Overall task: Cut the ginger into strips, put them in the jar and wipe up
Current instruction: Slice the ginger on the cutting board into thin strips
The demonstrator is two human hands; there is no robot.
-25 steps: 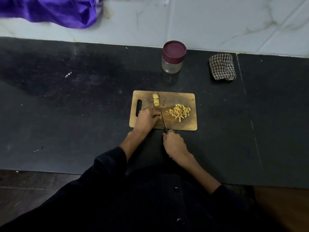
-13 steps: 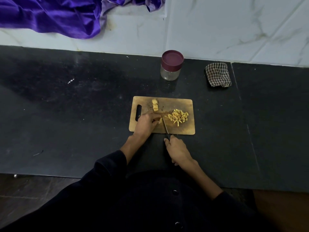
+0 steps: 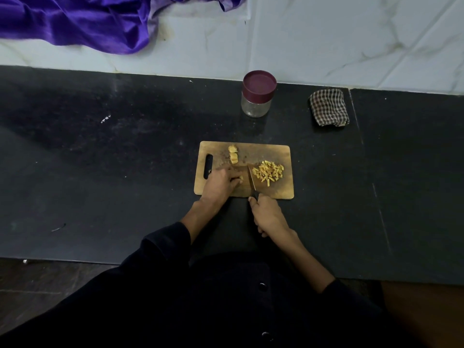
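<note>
Both hands crowd the cutting board's near edge.

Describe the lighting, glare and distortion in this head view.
Head view: dim overall, the dark countertop swallowing detail; a faint sheen below the jar; the cutting board and ginger strips stay readable; the wide angle bows the counter's back edge; the sleeves are nearly black.

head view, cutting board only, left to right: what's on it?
handle slot → left hand holding a ginger piece → knife blade → pile of ginger strips
</note>
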